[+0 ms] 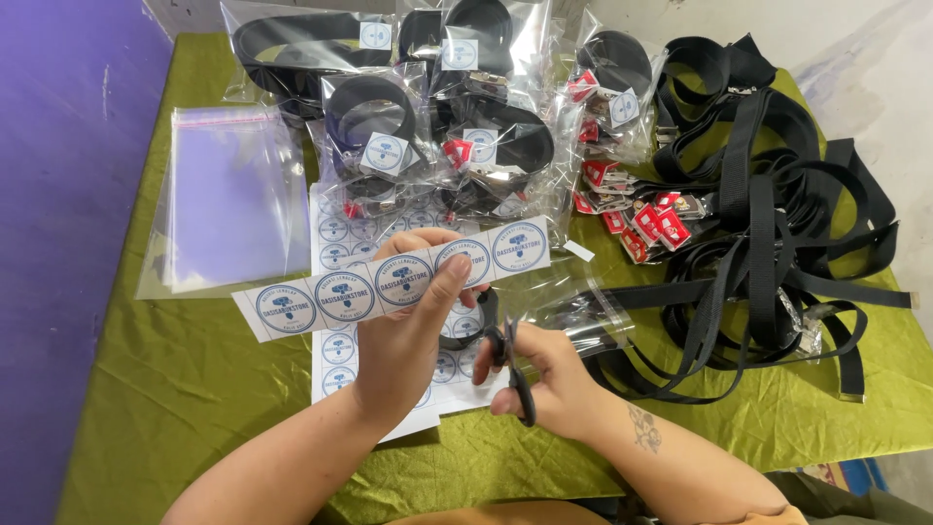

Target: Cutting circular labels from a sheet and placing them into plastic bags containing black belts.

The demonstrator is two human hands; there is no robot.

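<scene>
A long white paper strip of round blue-and-white stickers (389, 277) is held up above the green cloth-covered table (175, 389), slanting from lower left to upper right. The left hand (413, 335) pinches it near the middle, thumb pressed on the face of one sticker and the other fingers curled behind, so the back of the strip and those fingers are mostly out of sight. The right hand (544, 374) is closed around the handles of black scissors (515, 374); how far the blades are parted cannot be made out, since the hand covers most of them and they run dark against the skin.

Beneath both hands lies a white sheet of the same round stickers (335, 350), largely hidden by the hands and the strip. Just right of the strip, an empty clear plastic sleeve (583, 311) lies flat, hard to trace against the cloth.

Behind the strip is a heap of clear bags holding coiled black belts (428, 117), each with a round sticker; glare blurs what is inside. To the left sits a stack of empty clear plastic bags (228, 199). On the right, loose black webbing belts (768, 224) lie tangled, their buckles with red tags (646, 219) bunched beside the heap. The forearms are cut off at the lower edge.
</scene>
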